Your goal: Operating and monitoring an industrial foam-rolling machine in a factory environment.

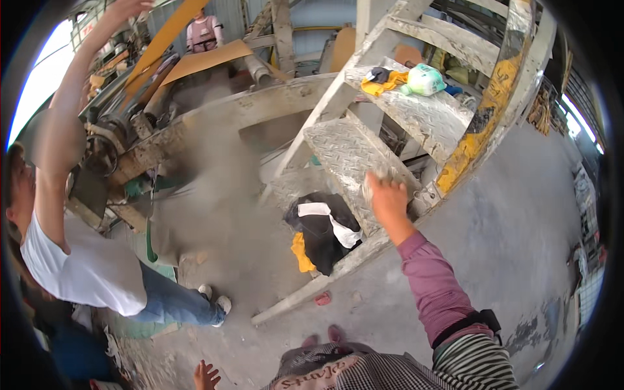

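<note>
My right hand (389, 198) reaches forward to a worn metal tread-plate step (348, 153). Its fingers are curled at the step's right part, and a small pale thing shows beside the thumb, too blurred to name. At the lower edge, my left hand (207, 376) hangs low with its fingers apart and nothing in it. On the lowest step, left of my right hand, lies a heap of black cloth (318, 237) with a white strip (344, 233) and a yellow cloth (301, 252). The upper step (422, 117) carries a pale green plastic bag (424, 79) and a yellow-and-black cloth (385, 82).
A yellow-marked rail (484, 123) borders the stairs on the right. At left a person in a white shirt (91, 266) stands with an arm raised by machinery. Another person (205, 32) stands behind a brown sheet (207, 62). A red scrap (323, 298) lies on the concrete floor.
</note>
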Action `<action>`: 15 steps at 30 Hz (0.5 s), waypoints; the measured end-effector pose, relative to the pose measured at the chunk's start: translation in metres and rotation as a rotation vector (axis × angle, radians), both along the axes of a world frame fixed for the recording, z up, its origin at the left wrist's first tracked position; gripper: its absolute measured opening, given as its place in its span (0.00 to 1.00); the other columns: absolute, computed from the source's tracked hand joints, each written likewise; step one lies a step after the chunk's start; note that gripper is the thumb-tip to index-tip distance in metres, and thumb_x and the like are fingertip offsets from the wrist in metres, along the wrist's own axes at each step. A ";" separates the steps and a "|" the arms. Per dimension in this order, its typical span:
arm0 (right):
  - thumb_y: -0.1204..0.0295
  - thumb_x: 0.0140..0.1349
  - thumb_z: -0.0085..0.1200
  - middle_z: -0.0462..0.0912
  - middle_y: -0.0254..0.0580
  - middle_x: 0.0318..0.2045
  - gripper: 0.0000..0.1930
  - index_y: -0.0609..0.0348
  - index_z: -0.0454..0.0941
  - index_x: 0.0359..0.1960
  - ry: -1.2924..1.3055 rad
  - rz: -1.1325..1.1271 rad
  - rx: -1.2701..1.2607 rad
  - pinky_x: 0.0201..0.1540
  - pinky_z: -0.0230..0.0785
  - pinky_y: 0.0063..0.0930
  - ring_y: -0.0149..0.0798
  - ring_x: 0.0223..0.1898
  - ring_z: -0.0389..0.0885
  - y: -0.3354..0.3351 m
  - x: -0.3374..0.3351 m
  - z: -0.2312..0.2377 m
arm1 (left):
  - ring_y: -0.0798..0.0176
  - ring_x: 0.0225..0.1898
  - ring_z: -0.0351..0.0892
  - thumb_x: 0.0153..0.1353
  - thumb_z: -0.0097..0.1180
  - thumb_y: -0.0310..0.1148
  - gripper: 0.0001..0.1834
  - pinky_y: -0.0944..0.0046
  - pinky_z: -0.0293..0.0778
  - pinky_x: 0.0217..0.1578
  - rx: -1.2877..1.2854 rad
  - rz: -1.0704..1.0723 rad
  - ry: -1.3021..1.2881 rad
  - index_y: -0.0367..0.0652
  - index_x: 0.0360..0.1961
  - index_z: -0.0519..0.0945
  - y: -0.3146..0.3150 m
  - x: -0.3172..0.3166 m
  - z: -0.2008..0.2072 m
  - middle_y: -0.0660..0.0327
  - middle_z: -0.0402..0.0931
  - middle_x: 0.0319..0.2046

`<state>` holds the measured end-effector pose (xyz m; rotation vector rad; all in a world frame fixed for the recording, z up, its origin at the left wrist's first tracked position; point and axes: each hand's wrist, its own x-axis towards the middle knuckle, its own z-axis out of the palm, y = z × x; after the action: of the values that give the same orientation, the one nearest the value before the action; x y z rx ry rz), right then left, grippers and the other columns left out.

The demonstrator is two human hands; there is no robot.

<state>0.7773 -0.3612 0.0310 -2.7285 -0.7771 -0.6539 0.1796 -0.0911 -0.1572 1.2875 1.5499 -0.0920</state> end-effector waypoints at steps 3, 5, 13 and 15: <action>0.66 0.42 0.59 0.68 0.46 0.48 0.21 0.51 0.72 0.42 0.054 0.000 -0.210 0.56 0.44 0.50 0.46 0.51 0.64 0.012 -0.018 -0.020 | 0.65 0.40 0.67 0.54 0.48 0.46 0.30 0.62 0.66 0.35 0.062 -0.123 0.026 0.44 0.56 0.61 0.033 0.026 -0.003 0.58 0.67 0.44; 0.69 0.47 0.54 0.61 0.50 0.55 0.21 0.50 0.70 0.46 -0.052 0.141 -0.148 0.58 0.43 0.49 0.48 0.52 0.64 -0.005 -0.037 0.013 | 0.67 0.37 0.68 0.54 0.49 0.44 0.29 0.64 0.67 0.33 0.109 -0.216 0.003 0.42 0.56 0.62 0.041 0.066 0.001 0.59 0.69 0.42; 0.75 0.57 0.44 0.54 0.53 0.59 0.30 0.62 0.47 0.61 1.178 0.569 1.432 0.56 0.55 0.34 0.43 0.58 0.60 -0.152 -0.039 0.062 | 0.67 0.43 0.71 0.59 0.46 0.31 0.19 0.70 0.67 0.43 0.143 -0.693 -0.786 0.35 0.50 0.66 -0.148 0.335 0.114 0.59 0.71 0.44; 0.73 0.58 0.43 0.53 0.52 0.60 0.30 0.62 0.46 0.61 1.192 0.602 1.551 0.56 0.55 0.34 0.44 0.58 0.60 -0.210 -0.042 0.056 | 0.66 0.44 0.71 0.60 0.46 0.31 0.18 0.70 0.67 0.44 0.067 -0.861 -0.797 0.34 0.50 0.66 -0.208 0.359 0.124 0.58 0.70 0.45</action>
<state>0.7358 -0.5708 0.0869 -0.9576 -0.3590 0.4295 0.5387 -0.2994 -0.0332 1.6886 0.2783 -0.0570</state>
